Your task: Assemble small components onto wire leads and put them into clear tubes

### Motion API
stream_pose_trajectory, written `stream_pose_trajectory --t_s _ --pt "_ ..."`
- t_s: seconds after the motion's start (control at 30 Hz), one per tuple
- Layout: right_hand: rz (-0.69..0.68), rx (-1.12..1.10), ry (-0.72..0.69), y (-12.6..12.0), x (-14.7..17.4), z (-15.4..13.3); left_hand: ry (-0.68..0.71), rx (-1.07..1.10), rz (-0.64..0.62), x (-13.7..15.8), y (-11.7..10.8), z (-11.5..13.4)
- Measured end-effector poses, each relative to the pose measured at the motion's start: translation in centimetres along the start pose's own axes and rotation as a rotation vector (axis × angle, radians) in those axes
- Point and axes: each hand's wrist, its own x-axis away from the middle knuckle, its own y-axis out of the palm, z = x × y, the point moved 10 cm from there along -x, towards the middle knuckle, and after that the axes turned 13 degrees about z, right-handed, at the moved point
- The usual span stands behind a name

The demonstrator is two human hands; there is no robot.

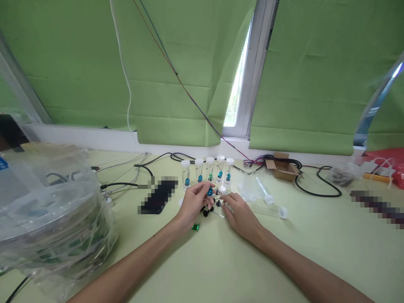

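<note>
My left hand (197, 202) pinches a small shiny blue piece (210, 192) between thumb and fingers, a little above the table. Close by on the right, my right hand (240, 212) has its fingers slightly apart beside a small black part (218, 203), with nothing visible in them. More black parts (206, 213) lie in a loose group between the hands. A green shiny piece (196, 227) rests below my left wrist. Behind the hands stands a row of several clear tubes (185, 173) with white caps, each with a blue or green piece and a thin bent stem inside.
Two clear tubes (265, 209) lie on the table to the right, near a crumpled clear bag (249, 185). An open cardboard box (282, 167) and black cables (322, 195) sit at the back. A plastic-wrapped bundle (57, 223) fills the left, beside a dark phone-like object (159, 196).
</note>
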Motion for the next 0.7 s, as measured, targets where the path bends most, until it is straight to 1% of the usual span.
stream_pose_trajectory --t_s 0.1,0.23,0.37,0.5,0.7 --pt "-0.02 -0.007 -0.068 0.4 0.2 -0.7 -0.017 0.009 0.015 -0.1 -0.1 -0.2" --pt "-0.055 -0.029 -0.109 0.9 0.3 -1.0 -0.036 0.012 0.017 0.0 0.0 -0.3" --pt "-0.071 -0.033 -0.113 1.1 0.3 -1.2 -0.055 0.019 0.044 0.0 -0.2 -0.5" --pt "-0.084 -0.035 -0.107 1.2 0.2 -1.3 -0.07 0.016 0.04 0.0 -0.1 -0.6" --pt "-0.07 -0.058 -0.096 1.1 0.3 -1.3 -0.09 0.011 0.049 0.2 -0.1 -0.7"
